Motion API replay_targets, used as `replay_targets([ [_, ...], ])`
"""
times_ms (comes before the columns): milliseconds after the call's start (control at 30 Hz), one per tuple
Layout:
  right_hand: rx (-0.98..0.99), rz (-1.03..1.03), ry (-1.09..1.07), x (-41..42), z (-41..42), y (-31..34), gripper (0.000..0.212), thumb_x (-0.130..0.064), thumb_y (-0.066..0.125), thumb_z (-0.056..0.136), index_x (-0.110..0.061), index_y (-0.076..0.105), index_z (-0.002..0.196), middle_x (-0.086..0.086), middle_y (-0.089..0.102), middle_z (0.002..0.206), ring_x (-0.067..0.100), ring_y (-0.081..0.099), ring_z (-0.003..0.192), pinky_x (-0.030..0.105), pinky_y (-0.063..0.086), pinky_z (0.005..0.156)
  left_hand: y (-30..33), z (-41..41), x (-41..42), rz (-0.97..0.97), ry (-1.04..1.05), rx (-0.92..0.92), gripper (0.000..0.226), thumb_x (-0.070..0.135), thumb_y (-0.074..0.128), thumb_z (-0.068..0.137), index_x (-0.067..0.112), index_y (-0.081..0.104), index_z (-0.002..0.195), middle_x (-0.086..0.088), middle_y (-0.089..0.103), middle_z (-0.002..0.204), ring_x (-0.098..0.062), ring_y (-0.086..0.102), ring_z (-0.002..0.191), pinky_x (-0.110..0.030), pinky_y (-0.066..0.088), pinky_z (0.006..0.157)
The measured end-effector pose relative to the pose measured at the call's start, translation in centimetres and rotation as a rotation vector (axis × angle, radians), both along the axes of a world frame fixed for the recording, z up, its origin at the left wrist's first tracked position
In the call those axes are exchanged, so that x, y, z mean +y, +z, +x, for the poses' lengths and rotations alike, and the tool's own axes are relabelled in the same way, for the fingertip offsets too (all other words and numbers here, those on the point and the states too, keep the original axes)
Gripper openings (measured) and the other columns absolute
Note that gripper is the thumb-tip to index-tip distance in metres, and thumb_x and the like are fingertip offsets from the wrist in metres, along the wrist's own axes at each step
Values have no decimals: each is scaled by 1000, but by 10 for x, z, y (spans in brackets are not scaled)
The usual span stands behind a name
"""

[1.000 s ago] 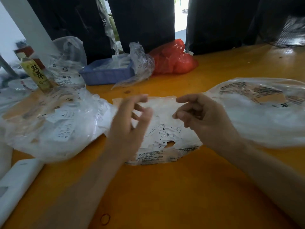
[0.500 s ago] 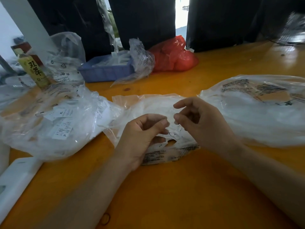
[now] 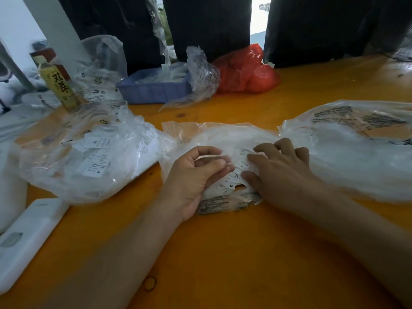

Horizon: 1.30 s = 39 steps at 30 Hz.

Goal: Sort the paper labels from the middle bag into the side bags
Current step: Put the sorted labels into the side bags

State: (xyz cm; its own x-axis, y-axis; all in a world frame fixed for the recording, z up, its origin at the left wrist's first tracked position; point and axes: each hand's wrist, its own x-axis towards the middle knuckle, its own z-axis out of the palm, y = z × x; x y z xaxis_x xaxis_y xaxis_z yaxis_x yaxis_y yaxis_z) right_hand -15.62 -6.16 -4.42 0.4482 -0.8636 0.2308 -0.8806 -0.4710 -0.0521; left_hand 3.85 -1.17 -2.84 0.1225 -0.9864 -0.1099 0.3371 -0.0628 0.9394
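At centre tabletop (image 3: 223, 253): crumpled clear plastic middle bag (image 3: 223, 134) is lying.
Left hand (image 3: 191, 175): fingers curling, pinching small white paper labels (image 3: 229, 186).
Right hand (image 3: 281, 172): fingers spreading flat, pressing labels directly beneath.

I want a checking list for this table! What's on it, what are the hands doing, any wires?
Surface: orange wooden table, small ring-shaped mark near the front edge.
Job's things: clear middle bag of small white paper labels; clear left bag with XL tags; clear right bag.
Clutter: yellow-labelled bottle, blue plastic tray, red plastic bag, white flat box.
Hands: left hand pinching labels; right hand spread flat on the middle bag.
Cables: nothing seen.
Surroundings: dark curtain behind.
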Motion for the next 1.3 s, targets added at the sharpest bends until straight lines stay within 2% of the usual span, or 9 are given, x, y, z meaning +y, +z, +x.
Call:
replay_targets([
  [267,-233,-101,76,2,-1,2,16,-47,63,92,-35,74,92,-10,65,105,22,47,109,38,23,84,-1,-1,-3,10,40,29,12,7,70,97,2,77,106,-17,81,98,-25,81,95,-24,64,74],
  [333,-264,-107,84,2,-1,1,16,-49,64,91,-35,71,96,-11,67,105,21,48,110,36,20,82,-2,0,-3,5,50,24,12,8,70,97,3,77,106,-16,82,100,-21,81,94,-22,63,71],
  [467,-141,-47,81,3,1,-2,51,-67,50,89,-39,61,130,-8,57,119,21,41,115,39,24,89,-3,3,-5,-8,60,78,18,8,72,91,2,74,107,-18,81,101,-26,81,97,-20,62,72],
  [700,-474,-14,81,5,-2,6,35,-60,55,93,-39,68,118,-20,58,66,-2,50,69,35,37,86,-6,4,-6,-32,58,113,33,17,82,74,2,76,103,-21,80,103,-31,80,98,-22,63,80],
  [800,-676,81,24,3,-7,11,33,-57,59,94,-40,65,121,-19,73,80,-8,61,64,7,42,61,-6,4,-6,-25,49,118,30,15,80,76,0,76,102,-21,80,102,-31,80,98,-23,63,79],
  [867,-767,97,-7,1,-10,13,33,-56,63,93,-41,67,121,-19,75,90,-16,61,73,1,39,56,-5,3,-6,-19,41,113,31,15,78,78,-1,75,104,-21,80,102,-31,80,97,-23,63,78],
  [1067,-979,178,41,5,-9,17,19,-56,63,92,-42,71,102,-24,74,75,-12,67,67,5,44,51,-3,1,-4,-2,11,86,34,19,77,80,1,76,109,-21,80,106,-32,80,101,-23,63,79],
  [1167,-978,125,51,5,-10,18,23,-37,71,94,-40,67,117,-26,74,81,-1,71,79,16,53,60,-2,1,-3,0,-7,79,31,20,78,80,4,79,107,-21,80,107,-33,79,101,-24,63,79],
  [1300,-955,44,114,7,-10,18,18,-28,71,95,-37,67,109,-26,72,83,-5,66,80,4,43,66,-3,-1,-2,2,-34,49,32,21,81,79,4,80,106,-22,80,107,-34,79,103,-25,63,82],
])
